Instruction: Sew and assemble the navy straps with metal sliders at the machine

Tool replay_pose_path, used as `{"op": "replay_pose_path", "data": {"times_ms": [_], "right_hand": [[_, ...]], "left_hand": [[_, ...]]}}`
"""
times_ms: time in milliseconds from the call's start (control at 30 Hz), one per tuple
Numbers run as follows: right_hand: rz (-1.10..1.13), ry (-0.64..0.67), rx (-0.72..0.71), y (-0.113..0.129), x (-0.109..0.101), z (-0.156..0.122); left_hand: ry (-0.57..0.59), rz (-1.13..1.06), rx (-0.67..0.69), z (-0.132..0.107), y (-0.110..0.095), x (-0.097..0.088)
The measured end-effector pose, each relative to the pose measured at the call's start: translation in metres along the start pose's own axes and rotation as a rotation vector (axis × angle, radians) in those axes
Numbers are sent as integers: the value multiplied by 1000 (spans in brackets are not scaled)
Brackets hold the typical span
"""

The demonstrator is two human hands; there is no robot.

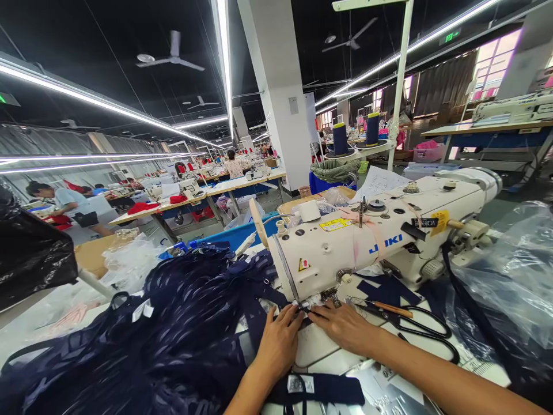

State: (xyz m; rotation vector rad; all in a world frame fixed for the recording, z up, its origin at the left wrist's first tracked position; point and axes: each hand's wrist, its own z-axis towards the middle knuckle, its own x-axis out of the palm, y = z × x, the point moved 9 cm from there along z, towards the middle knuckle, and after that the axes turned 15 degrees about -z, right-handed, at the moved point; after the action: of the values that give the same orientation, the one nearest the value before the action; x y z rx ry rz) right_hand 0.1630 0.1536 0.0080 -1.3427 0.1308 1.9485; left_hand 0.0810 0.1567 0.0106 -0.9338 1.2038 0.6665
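A white sewing machine stands over the table, and both my hands are at its needle end. My left hand presses a small piece of navy fabric with bent fingers, left of the needle area. From the right, my right hand holds the same fabric, its fingertips close to the left ones. The needle and stitch point are hidden. A heap of navy garments lies left of my left hand. Below the hands is a navy band with a white label.
Black-handled scissors and a tool with a wooden handle lie right of my right hand. Clear plastic bags crowd the right side. Navy thread cones stand behind the machine. Other people sit at far tables.
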Motion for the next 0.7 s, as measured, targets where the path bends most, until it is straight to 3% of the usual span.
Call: {"op": "replay_pose_path", "data": {"times_ms": [333, 700], "right_hand": [[47, 16, 27, -5, -2, -1], [80, 77, 116, -11, 16, -3]], "left_hand": [[23, -5, -29, 5, 7, 5], [-28, 21, -41, 12, 11, -1]]}}
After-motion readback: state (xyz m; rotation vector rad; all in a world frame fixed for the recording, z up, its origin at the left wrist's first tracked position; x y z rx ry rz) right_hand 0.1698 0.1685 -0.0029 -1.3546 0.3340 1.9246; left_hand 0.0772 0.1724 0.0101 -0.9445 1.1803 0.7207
